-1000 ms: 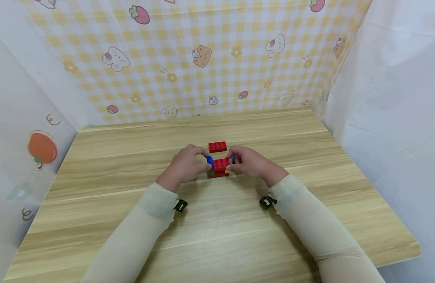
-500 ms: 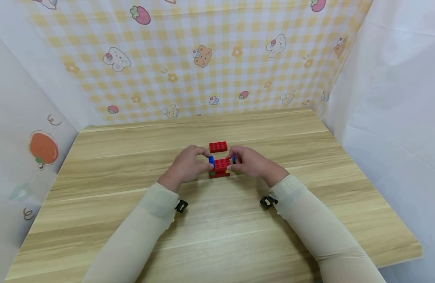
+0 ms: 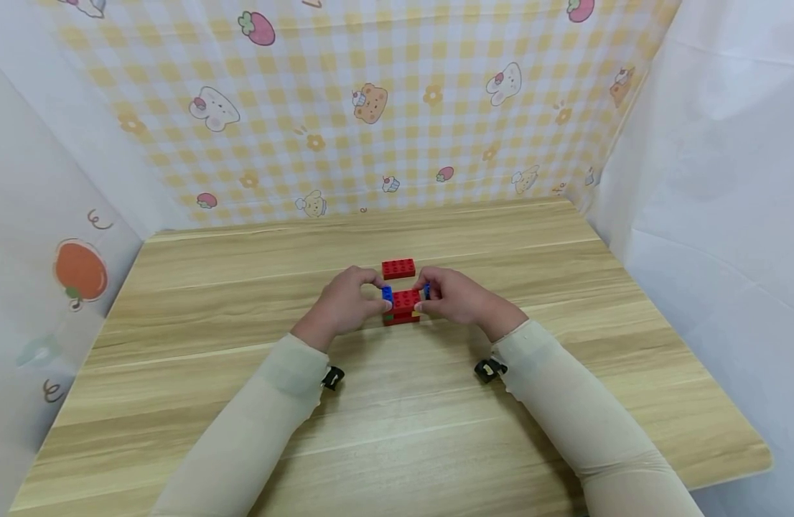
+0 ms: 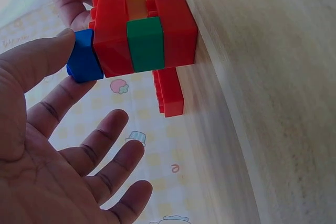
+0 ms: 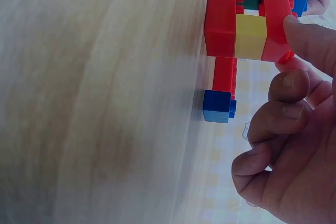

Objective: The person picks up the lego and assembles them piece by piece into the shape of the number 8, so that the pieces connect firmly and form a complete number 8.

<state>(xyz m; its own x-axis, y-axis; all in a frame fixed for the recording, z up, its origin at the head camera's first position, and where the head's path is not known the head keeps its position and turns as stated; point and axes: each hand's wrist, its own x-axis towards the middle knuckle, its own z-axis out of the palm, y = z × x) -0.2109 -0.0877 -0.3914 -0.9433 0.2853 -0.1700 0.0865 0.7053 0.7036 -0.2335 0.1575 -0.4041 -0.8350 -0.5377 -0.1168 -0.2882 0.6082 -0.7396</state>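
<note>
A small stack stands mid-table: a lower red brick (image 5: pixel 220 24), a green brick (image 4: pixel 146 45) and a yellow brick (image 5: pixel 250 36) side by side with a gap between, and an upper red brick (image 3: pixel 406 299) across them. Thumb and index finger of my left hand (image 3: pixel 345 305) pinch a blue brick (image 4: pixel 86 59) on top of the stack's left end; its other fingers are spread. My right hand (image 3: pixel 460 298) grips the upper red brick's right end between thumb and index finger, other fingers curled. Whether the blue brick is fully pressed down, I cannot tell.
Behind the stack lies a loose red brick (image 3: pixel 398 269). Another blue brick (image 5: pixel 216 106) rests on the table by the right hand, which partly hides it in the head view. A checked cloth (image 3: pixel 410 143) hangs at the wooden table's (image 3: pixel 397 431) back edge.
My left hand has shifted slightly right with the blue brick, which now looks straighter on the upper red brick. My right hand keeps its hold.
</note>
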